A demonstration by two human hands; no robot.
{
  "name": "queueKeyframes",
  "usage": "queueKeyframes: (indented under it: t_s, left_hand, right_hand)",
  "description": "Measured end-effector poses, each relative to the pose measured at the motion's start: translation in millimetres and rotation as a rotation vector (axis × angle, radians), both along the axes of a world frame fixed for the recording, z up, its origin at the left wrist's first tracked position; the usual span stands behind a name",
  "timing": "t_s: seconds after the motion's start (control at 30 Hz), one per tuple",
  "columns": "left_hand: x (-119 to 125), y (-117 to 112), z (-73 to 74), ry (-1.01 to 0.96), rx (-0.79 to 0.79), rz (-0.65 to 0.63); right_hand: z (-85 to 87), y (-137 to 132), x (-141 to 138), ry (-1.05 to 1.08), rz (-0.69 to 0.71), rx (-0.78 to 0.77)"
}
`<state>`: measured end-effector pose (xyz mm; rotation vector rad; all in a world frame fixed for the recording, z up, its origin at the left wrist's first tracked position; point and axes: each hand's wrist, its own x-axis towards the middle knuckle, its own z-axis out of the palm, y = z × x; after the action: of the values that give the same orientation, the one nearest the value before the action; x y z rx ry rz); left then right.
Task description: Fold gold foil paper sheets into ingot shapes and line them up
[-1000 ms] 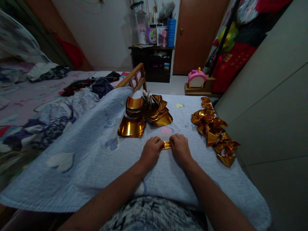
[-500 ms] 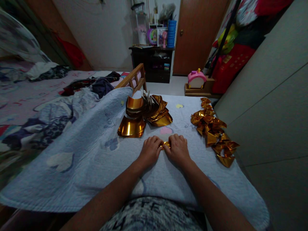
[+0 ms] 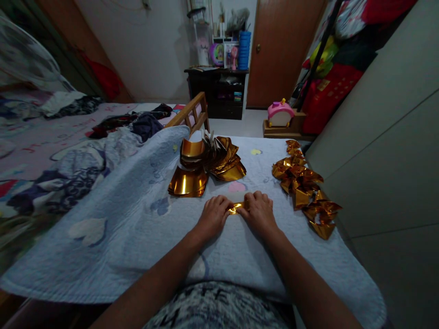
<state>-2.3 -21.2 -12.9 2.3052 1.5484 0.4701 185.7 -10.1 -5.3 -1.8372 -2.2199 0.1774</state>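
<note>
A small folded strip of gold foil paper (image 3: 237, 208) lies on the pale blue quilt (image 3: 137, 228) in front of me. My left hand (image 3: 214, 215) is closed over its left end with the fingers curled down. My right hand (image 3: 259, 211) is closed over its right end in the same way. Only a short gleaming bit shows between the two hands. Behind them sits a loose stack of curled gold foil sheets (image 3: 206, 164). To the right runs a row of several folded gold foil pieces (image 3: 305, 187).
A wooden bed rail (image 3: 190, 114) rises behind the foil stack. Clothes lie on the bed (image 3: 51, 137) at left. A grey cupboard wall (image 3: 384, 151) borders the quilt on the right. A pink toy (image 3: 280, 112), dark shelf (image 3: 219, 91) and brown door (image 3: 277, 50) stand at the back.
My hands drew closer together over the gold strip, hiding most of it, then spread slightly again. The view tilted a little; the foil piles have not moved.
</note>
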Motion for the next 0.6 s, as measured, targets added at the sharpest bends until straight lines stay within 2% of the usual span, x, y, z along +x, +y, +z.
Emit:
queueKeyframes:
  t_s: [0.37,0.5,0.6]
  left_hand:
    - [0,0,-0.1,-0.013,-0.007,0.003]
    - [1,-2,1.0,-0.012,0.010,0.001]
    - [2,-2,1.3,0.004,0.022,0.003]
  right_hand:
    - [-9.1,9,39,0.055,-0.063,0.037]
    - [-4.8,10,41,0.124,-0.053,0.068]
    - [-1.4,9,33,0.204,0.036,0.114]
